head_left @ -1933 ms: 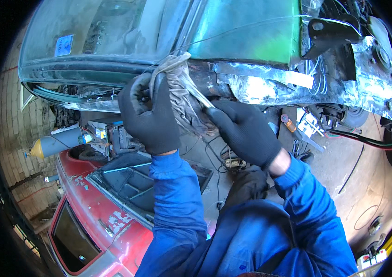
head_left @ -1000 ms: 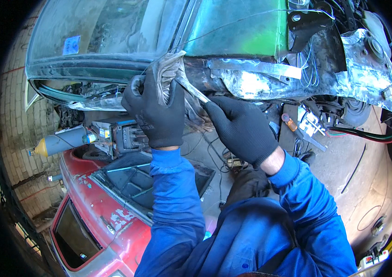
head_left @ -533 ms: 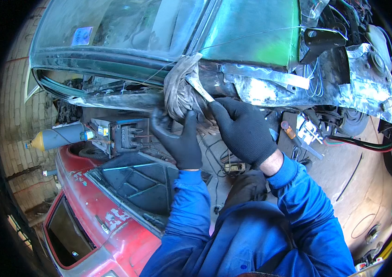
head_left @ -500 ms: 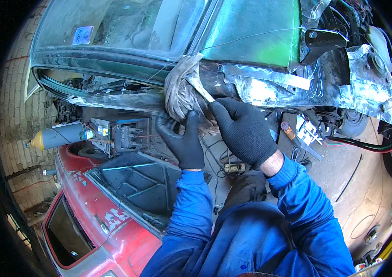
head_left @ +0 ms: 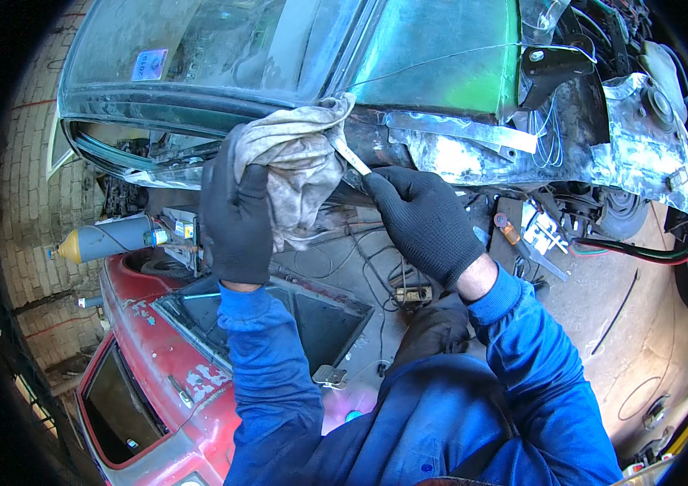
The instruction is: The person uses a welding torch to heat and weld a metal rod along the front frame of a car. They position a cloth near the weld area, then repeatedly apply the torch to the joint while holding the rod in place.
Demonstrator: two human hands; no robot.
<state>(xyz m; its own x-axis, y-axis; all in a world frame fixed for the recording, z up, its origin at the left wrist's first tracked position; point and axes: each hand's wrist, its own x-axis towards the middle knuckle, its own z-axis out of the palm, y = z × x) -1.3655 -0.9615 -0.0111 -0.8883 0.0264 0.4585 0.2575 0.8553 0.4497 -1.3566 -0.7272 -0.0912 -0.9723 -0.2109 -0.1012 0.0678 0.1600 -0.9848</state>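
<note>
My left hand (head_left: 236, 215), in a black knit glove, is closed on the left side of a grey, stained rag (head_left: 303, 174). The rag is spread out and hangs down over the edge of the car body. In my right hand (head_left: 425, 223), also gloved in black, is one end of a slim, flat silver metal tool (head_left: 350, 157). The tool's far end meets the rag, and its tip is hidden there, so I cannot tell its exact kind. Behind the rag lies the stripped car body (head_left: 457, 158) with bare, patchy metal.
A thin wire (head_left: 441, 58) crosses the green-tinted glass. Below left stands a red vehicle (head_left: 166, 364) beside a grey and yellow gas cylinder (head_left: 109, 239). Cables (head_left: 372, 271) run over the floor. A small bottle (head_left: 509, 231) stands to the right of my right hand.
My left hand has moved left and up, pulling the rag wider and looser. My right hand and the tool have stayed nearly in place.
</note>
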